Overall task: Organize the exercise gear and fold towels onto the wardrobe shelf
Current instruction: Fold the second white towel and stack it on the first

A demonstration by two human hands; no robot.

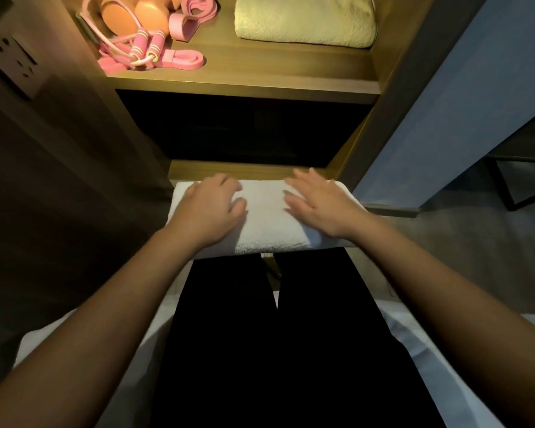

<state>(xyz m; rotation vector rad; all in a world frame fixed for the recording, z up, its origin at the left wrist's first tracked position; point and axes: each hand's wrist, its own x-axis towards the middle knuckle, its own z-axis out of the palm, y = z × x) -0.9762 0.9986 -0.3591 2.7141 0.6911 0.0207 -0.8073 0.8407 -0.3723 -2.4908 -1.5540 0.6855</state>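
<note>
- The white towel (267, 225) lies folded into a thick oblong across the seated person's knees, just in front of the wardrobe's lower ledge and well below the lit shelf (244, 85).
- The left hand (212, 205) rests on the towel's left half with its fingers loosely bent, tips down on the cloth. It pinches nothing that I can see.
- The right hand (318, 203) lies on the right half with its fingers straight and spread, palm pressing flat. Neither hand has a hold on the towel.
- To my eye this is the smoothing step at the end of a fold: the bundle looks neat and its edges are roughly square.
- Up on the shelf, a cream towel (303, 23) already sits folded on the right side.
- The left side holds the pink skipping rope (147, 44), a flat pink resistance band (184, 59) touching it, and some rounded orange gear (149, 17) behind, which I cannot identify.
- So the gear part seems done, and this towel looks like the piece left to place.
- The next move likely calls for both hands to slip under or clasp the short ends, so the layers do not slide apart.
- They would then lift the bundle past the dark lower compartment (238, 128) and set it level on the cream towel, or on the bare wood in front of it.
</note>
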